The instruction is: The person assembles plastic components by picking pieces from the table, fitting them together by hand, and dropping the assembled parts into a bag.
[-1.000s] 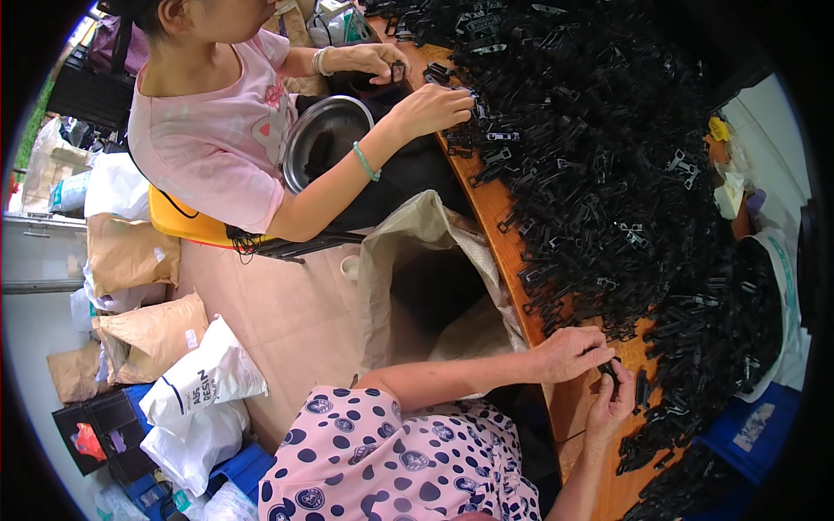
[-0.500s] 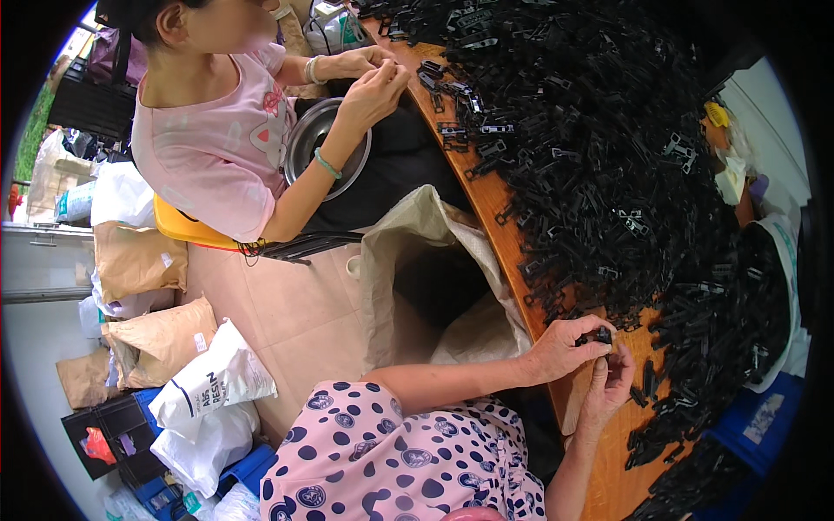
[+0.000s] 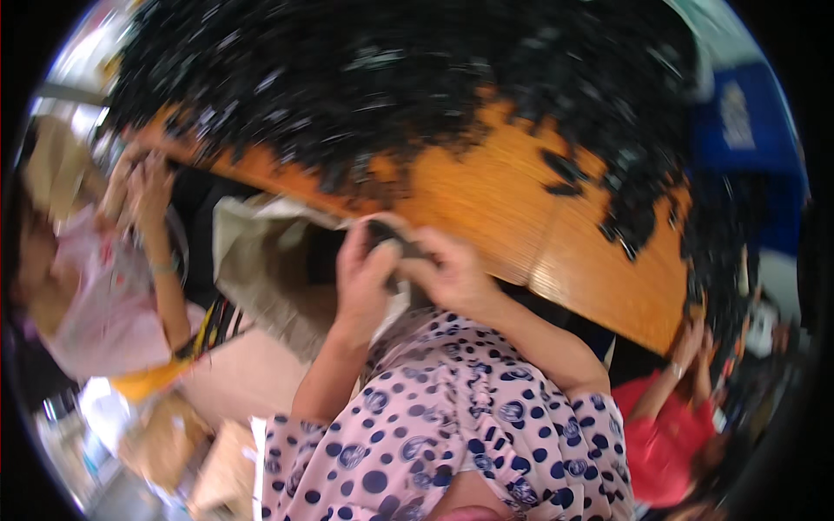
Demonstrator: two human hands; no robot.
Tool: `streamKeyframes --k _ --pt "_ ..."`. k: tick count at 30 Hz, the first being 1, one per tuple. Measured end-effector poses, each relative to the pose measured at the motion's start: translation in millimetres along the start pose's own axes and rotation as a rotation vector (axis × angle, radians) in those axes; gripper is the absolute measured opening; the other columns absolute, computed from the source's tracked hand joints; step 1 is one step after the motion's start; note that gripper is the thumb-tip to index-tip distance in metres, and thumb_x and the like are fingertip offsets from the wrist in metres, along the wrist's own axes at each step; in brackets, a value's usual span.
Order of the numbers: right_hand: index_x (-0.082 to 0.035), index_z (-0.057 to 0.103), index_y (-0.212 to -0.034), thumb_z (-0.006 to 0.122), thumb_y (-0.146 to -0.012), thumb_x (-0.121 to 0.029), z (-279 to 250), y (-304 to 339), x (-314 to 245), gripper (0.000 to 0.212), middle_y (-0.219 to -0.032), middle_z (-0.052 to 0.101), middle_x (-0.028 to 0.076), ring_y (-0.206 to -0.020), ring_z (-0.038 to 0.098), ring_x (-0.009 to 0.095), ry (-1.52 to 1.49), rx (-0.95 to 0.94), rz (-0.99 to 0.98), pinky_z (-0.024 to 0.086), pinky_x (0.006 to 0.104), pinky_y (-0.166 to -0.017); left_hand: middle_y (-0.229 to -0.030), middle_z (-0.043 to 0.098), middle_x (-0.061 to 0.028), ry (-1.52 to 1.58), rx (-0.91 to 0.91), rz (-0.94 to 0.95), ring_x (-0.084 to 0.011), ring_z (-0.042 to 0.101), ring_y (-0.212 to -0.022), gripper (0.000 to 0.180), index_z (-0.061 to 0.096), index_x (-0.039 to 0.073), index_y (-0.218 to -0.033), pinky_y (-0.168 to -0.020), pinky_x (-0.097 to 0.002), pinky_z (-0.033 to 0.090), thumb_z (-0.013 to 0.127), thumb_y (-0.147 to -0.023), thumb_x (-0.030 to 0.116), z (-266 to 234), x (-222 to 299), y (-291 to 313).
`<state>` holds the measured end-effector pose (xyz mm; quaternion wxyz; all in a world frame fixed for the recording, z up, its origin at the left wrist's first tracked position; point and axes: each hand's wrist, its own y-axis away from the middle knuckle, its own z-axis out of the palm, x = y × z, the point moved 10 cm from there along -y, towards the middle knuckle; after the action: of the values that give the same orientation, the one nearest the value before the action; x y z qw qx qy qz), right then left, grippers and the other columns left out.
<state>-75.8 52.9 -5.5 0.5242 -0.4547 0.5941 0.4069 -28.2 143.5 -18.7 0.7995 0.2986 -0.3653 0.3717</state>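
My left hand point(image 3: 361, 276) and my right hand point(image 3: 453, 271) meet at the near edge of the wooden table point(image 3: 469, 195). Between them is a small black plastic part point(image 3: 383, 233), blurred by motion. The left fingers are closed round it, with the thumb on top. Fingers of the right hand pinch at its right side, partly hidden by the left thumb. Just beyond, a large heap of black plastic parts point(image 3: 365, 95) covers the far side of the table. A few loose black parts point(image 3: 565, 172) lie on the wood to the right.
An open woven sack point(image 3: 252, 260) stands below the table edge, left of my hands. One person in pink point(image 3: 113, 286) sits at the left, another in red point(image 3: 665, 434) at the right. A blue crate point(image 3: 747, 122) stands at the far right. Brown paper bags point(image 3: 165, 438) lie lower left.
The view has swung to the right, so the table now runs across ahead of me and the person in red appears. My hands remain together on the black part, now nearer the sack.
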Motion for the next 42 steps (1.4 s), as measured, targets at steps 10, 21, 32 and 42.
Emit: streamKeyframes --k 10,21,32,42 --pt "-0.005 0.058 -0.101 0.065 -0.085 -0.021 -112 54 4 0.023 -0.089 0.06 0.011 -0.08 0.062 0.025 0.342 0.125 0.052 0.05 0.0341 -0.069 -0.094 0.061 -0.0062 -0.974 0.165 0.101 -0.0119 0.054 -0.072 0.017 0.057 0.006 -0.1 -0.061 -0.0234 0.044 0.062 -0.087 0.016 -100 30 30" --pt "-0.006 0.061 -0.094 0.068 -0.077 -0.01 -294 139 9 0.019 -0.093 0.055 0.007 -0.088 0.056 0.027 1.259 0.653 0.077 0.049 0.0378 -0.069 -0.093 0.06 -0.012 -1.382 -0.626 0.797 -0.0311 0.058 -0.085 0.008 0.063 0.003 -0.084 -0.076 -0.0399 0.047 0.065 -0.076 0.003 164 -36 -3" --pt "-0.002 0.057 -0.115 0.062 -0.09 -0.018 -291 145 82 0.031 -0.083 0.066 0.003 -0.067 0.058 0.008 -0.155 0.67 0.255 0.047 0.0229 -0.059 -0.091 0.06 -0.0111 -1.604 -0.766 0.666 -0.0281 0.06 -0.087 0.028 0.055 0.003 -0.106 -0.079 -0.0367 0.049 0.063 -0.079 0.004 250 -138 -76" --pt "-0.004 0.056 -0.121 0.056 -0.094 -0.023 -211 97 59 0.033 -0.081 0.062 -0.001 -0.06 0.052 0.005 -0.67 0.527 0.186 0.038 0.0171 -0.05 -0.106 0.064 -0.0089 -0.232 -0.503 -0.226 -0.015 0.062 -0.091 0.031 0.053 0.004 -0.122 -0.081 -0.028 0.048 0.055 -0.092 0.008 187 -127 -67"
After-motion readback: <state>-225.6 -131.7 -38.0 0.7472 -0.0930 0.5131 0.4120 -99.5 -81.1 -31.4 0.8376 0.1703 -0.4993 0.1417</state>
